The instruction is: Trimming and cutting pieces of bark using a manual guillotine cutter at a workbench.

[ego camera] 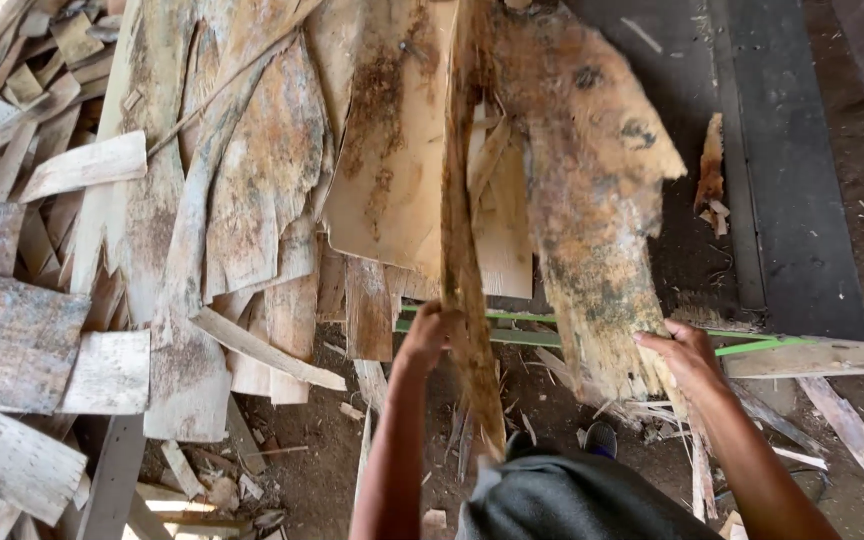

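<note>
We see the left hand (pixel 424 335) with its grip closed around the near end of a narrow veneer strip (pixel 460 240), held on edge. Its long axis runs straight away from us, far end pointing toward the veneer pile (pixel 242 170). The right hand (pixel 687 355) has its grip closed on the frayed near end of a broad mottled veneer sheet (pixel 592 200), lying parallel just beside the strip, above the dark surface (pixel 792 200).

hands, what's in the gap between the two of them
In the head view, green strips cross between the left hand and right hand, with dirt floor below.
</note>
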